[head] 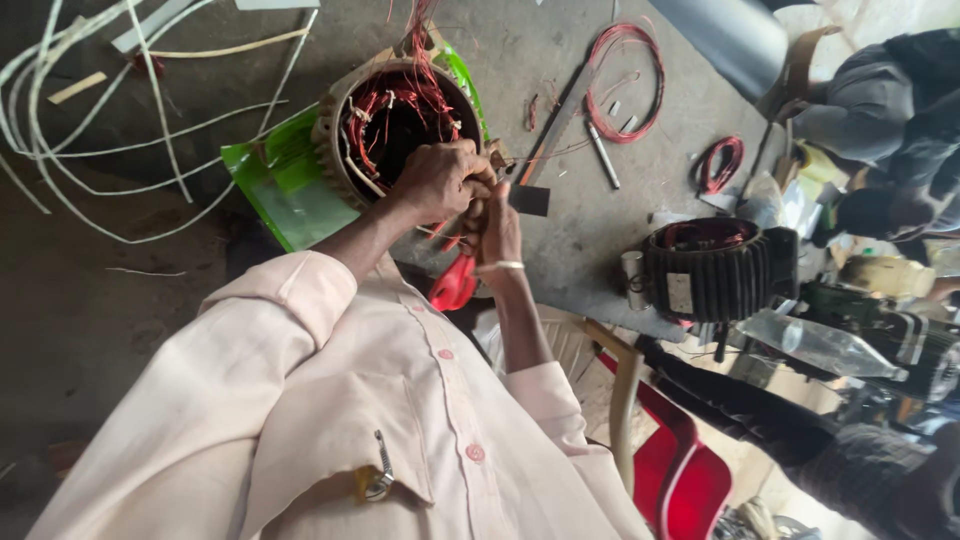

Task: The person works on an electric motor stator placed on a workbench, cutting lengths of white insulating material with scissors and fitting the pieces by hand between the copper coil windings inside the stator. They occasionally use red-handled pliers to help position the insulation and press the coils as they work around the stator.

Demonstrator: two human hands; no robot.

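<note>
- Copper winding leads [420, 60] are gripped at the rim of the motor stator [395, 130]; left hand [438, 182] closed on them, right hand [497, 228] pinching alongside.
- Coils are seated in the stator; lead ends are left loose, judged mid-job.
- Stator is set on a green sheet [285, 185], near the bench [560, 250] edge.
- Room is limited: second motor [715, 268], red wire coil [625, 85] to the right.

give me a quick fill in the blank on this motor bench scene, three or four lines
1. Both hands work at the rim of an open motor stator wound with ____ wire.
2. The stator sits on a ____ plastic sheet.
3. A second, ____ motor stands on the bench.
4. The person wears a pale ____ shirt.

Missing words: red; green; black; pink
</note>
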